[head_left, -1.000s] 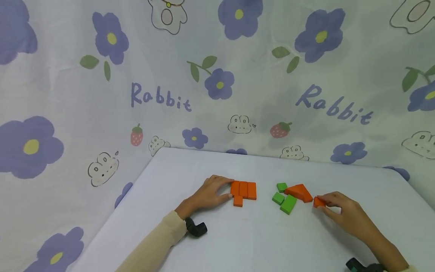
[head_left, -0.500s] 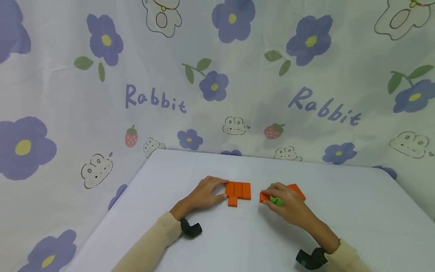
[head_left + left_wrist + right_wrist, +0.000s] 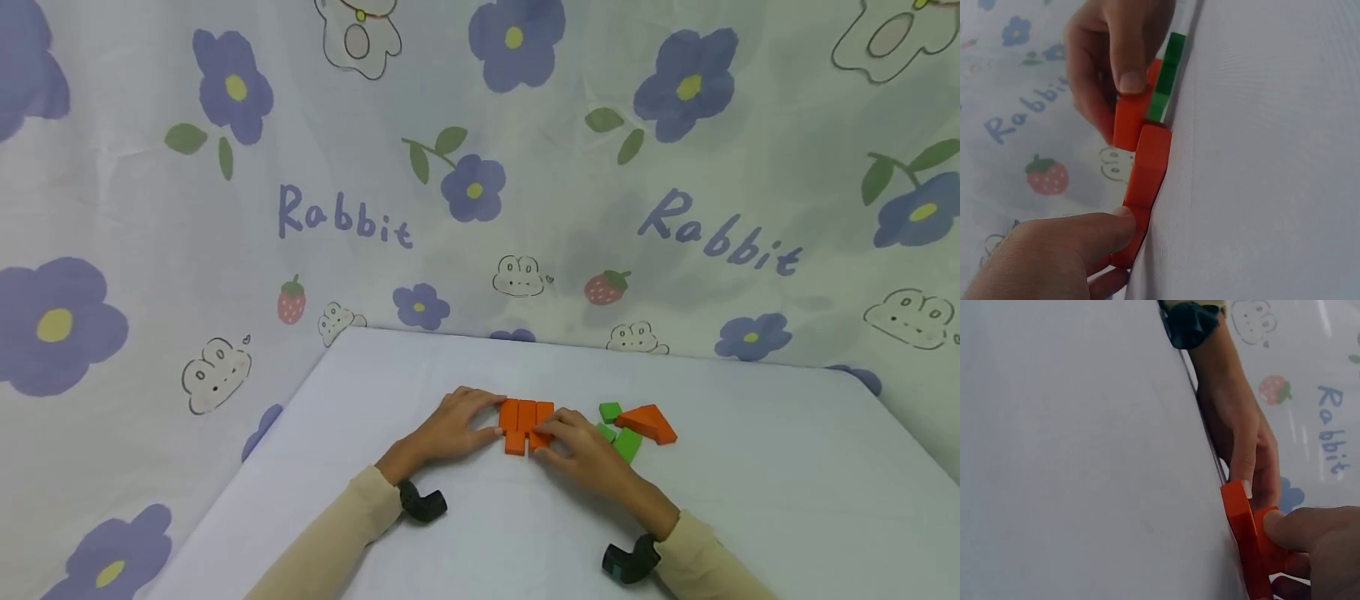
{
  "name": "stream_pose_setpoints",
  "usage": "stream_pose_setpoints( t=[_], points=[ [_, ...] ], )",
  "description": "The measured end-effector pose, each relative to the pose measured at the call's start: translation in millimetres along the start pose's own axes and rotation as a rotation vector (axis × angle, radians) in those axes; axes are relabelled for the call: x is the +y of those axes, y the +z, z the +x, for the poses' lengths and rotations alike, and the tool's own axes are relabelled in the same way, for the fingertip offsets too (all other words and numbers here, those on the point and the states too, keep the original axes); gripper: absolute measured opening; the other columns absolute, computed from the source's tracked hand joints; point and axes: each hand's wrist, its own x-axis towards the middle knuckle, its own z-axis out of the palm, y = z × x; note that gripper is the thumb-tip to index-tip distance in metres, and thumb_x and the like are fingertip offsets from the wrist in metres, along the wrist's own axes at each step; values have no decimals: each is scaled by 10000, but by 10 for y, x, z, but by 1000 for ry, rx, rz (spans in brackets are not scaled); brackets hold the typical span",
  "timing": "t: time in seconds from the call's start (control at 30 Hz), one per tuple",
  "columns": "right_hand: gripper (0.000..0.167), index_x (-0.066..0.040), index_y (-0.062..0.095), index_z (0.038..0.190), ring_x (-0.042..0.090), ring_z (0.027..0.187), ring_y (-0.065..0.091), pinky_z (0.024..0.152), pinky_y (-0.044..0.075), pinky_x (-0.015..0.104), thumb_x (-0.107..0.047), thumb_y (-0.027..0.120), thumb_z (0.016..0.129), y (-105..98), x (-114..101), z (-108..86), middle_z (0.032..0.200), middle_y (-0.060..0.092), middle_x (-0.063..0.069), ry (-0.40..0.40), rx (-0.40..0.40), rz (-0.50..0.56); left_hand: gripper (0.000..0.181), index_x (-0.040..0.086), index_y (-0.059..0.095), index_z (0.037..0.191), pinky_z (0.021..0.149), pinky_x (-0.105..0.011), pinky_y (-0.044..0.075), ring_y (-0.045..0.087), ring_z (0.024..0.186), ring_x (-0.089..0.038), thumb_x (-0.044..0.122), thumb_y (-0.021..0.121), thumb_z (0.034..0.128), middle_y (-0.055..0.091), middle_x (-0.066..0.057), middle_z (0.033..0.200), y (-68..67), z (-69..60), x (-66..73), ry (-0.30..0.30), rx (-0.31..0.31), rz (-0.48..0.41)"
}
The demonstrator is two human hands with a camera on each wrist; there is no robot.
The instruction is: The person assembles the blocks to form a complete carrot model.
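Observation:
Several orange blocks lie together in the head view: an upper row of upright rectangles (image 3: 527, 414) with a smaller orange block (image 3: 514, 443) below it. My left hand (image 3: 452, 423) grips the row's left end, index finger at the far corner and thumb at the near one. With thumb and fingers, my right hand (image 3: 588, 454) pinches another orange block (image 3: 537, 441) just right of the smaller one, a narrow gap between them. In the left wrist view this pinched block (image 3: 1130, 122) looks slightly raised off the table. My right fingers partly cover it in the head view.
Right of my right hand lie green blocks (image 3: 627, 444) and orange triangular pieces (image 3: 648, 422), some partly hidden by the hand. A white-covered table (image 3: 787, 467) bears everything. Behind it hangs a patterned curtain (image 3: 375, 150).
My right hand has carried the pinched orange block leftward, past the green blocks, to the lower side of the orange row. My left hand stays at the row's left end.

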Motion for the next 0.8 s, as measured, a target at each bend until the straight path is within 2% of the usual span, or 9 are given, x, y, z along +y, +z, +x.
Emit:
stream_pose_setpoints(
  t=[0.27, 0.47, 0.7, 0.8],
  points=[
    [317, -121, 739, 1148, 119, 1054, 549, 893, 555, 310, -214, 805, 851, 124, -1, -27, 1104, 640, -25, 38, 10, -38, 549, 251, 529, 1445, 1098, -483, 360, 467, 1308, -205, 464, 629, 950, 564, 41, 1442, 6, 4, -4, -13, -4, -1],
    [287, -130, 745, 1113, 121, 1013, 547, 839, 548, 289, -203, 812, 844, 207, -15, -36, 1080, 632, -30, -3, 42, -65, 542, 257, 535, 1441, 1095, -486, 371, 474, 1306, -206, 456, 635, 947, 572, 45, 1434, 14, -20, -35, -6, 6, 4],
    [304, -127, 733, 1101, 126, 1002, 544, 834, 547, 289, -191, 832, 822, 213, 21, -71, 1077, 624, -28, -39, 58, -72, 546, 237, 537, 1440, 1083, -506, 376, 482, 1295, -213, 460, 631, 950, 576, 36, 1431, 30, -28, -20, 17, 11, -21],
    [328, -130, 722, 1135, 128, 1048, 538, 875, 552, 306, -213, 823, 834, 161, 1, -43, 1117, 615, -27, -12, 26, -55, 545, 232, 541, 1437, 1083, -503, 376, 483, 1290, -213, 444, 644, 945, 581, 34, 1422, 13, -11, -7, 5, 26, -17]
  ],
)
